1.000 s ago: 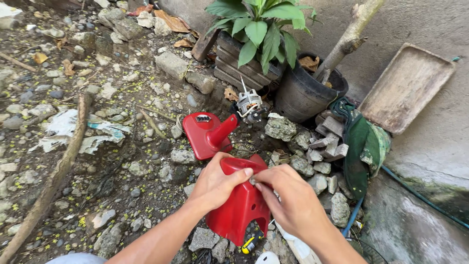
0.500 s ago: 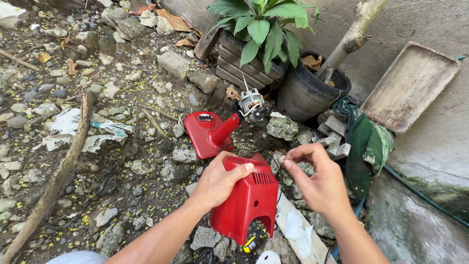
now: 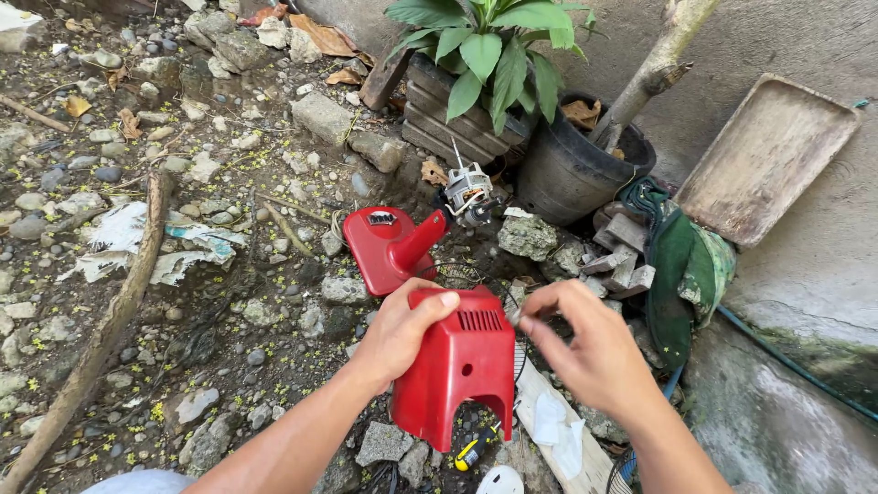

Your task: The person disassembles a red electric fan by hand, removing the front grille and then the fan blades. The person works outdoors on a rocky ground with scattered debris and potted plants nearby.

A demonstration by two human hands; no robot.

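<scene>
Red plastic: one cover (image 3: pixel 455 366) in left hand (image 3: pixel 398 331), one base (image 3: pixel 391 245) beyond.

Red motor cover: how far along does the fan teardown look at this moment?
Done: the motor lies bare on the stones, apart from the red base. In hand: the left hand holds the red motor cover, while the right hand pinches something too small to identify. Left: the screwdriver lies unused under the cover, and the parts are spread out.

Open gravel left of red cover (image 3: pixel 455 366), red base (image 3: pixel 389 247) behind, rubble (image 3: pixel 622 256) crowding right
</scene>
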